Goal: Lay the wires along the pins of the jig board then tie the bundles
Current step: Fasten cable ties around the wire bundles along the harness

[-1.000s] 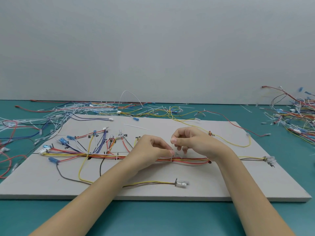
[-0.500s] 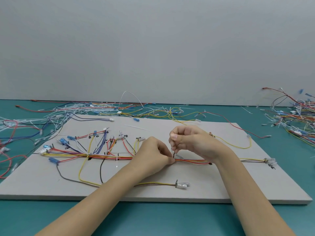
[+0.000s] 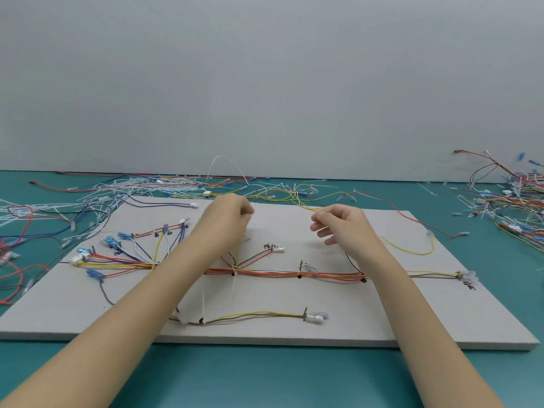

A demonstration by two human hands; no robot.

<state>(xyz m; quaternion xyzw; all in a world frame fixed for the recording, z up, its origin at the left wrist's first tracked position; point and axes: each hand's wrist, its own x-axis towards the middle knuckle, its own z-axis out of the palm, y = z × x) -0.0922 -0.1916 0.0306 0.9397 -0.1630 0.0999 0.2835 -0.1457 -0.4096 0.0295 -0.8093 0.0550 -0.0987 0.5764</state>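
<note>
Nearest us at six o'clock, a yellow-and-brown branch (image 3: pixel 259 315) lies along the jig board (image 3: pixel 412 319), ending in a clear connector. Just beyond it the main bundle (image 3: pixel 294 273) runs from nine to three o'clock across the pins, with white cable ties (image 3: pixel 234 285) trailing their tails down. Up past the bundle, both hands hover clear of the wires: the left hand (image 3: pixel 228 219) is curled at eleven o'clock, and whether its grip pinches something I cannot tell; the right hand (image 3: pixel 343 225) at one o'clock hangs loose, fingers apart, holding nothing. At twelve o'clock loose wires and spare ties (image 3: pixel 117 189) litter the desk (image 3: pixel 265 375). Best bet next: fetch one tie, loop it snugly beside a pin, pull it evenly.
</note>
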